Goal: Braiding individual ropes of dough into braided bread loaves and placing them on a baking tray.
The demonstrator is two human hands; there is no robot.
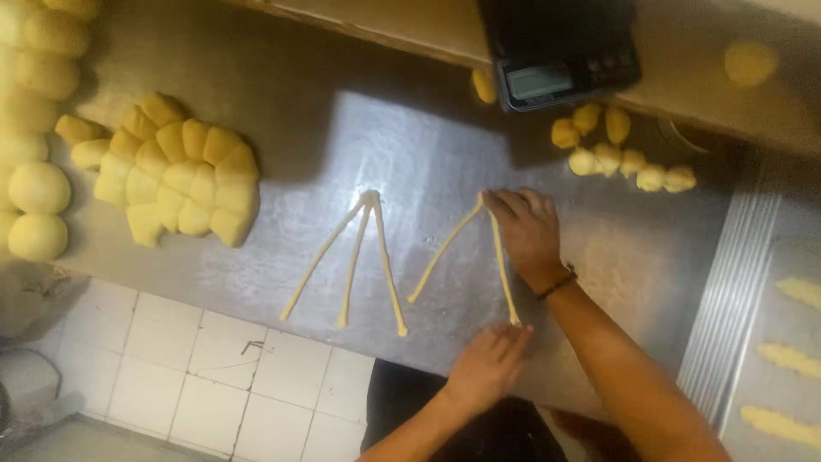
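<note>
The steel table [256, 257] held two fans of dough ropes. At the right fan [466, 248], the right hand [526, 231] pinned the joined top, fingers flat; the left hand [489, 364] pinched a rope's [505, 282] lower end. Keeping the top pinned while pulling gently would, I judged, prevent tearing.

The picture is looking soft and a bit fuzzy all over. A bright light from above is bouncing off the metal table [410, 145] and making a pale, shiny patch in the middle. A big dark shadow is lying over the top part of the table, and the scale [560, 51] is sitting in the dark. The dough balls [38, 188] at the left edge are glowing too bright and blurry. A yellow ball [750, 62] at the top right is looking smeared and out of focus.
</note>
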